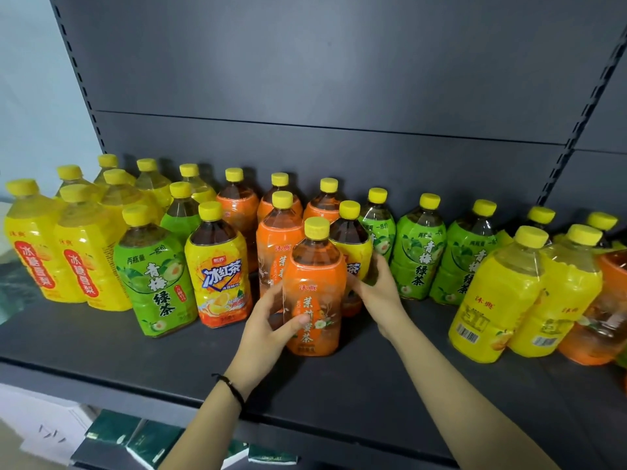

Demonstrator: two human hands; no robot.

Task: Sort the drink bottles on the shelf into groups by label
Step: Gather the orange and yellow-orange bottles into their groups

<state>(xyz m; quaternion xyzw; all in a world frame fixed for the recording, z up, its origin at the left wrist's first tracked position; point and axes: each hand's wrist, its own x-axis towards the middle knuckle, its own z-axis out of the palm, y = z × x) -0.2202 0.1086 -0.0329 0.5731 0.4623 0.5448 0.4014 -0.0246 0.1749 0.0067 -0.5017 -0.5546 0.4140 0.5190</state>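
An orange-label bottle (314,293) stands upright at the middle front of the dark shelf (101,351). My left hand (271,320) grips its lower left side, thumb across the label. My right hand (376,286) reaches behind it and holds the yellow iced-tea bottle (351,242) there. More orange-label bottles (276,245) stand behind. Yellow-label bottles (78,252) crowd the left. A green-label bottle (154,279) and an iced-tea bottle (220,266) stand at front left. Three green-label bottles (419,249) line the back right.
Two yellow-label bottles (509,300) and an orange one (604,317) stand at the front right. The shelf's back panel (339,96) rises behind. Dark green packets (149,442) lie on a lower level. Bare shelf surface shows along the front edge.
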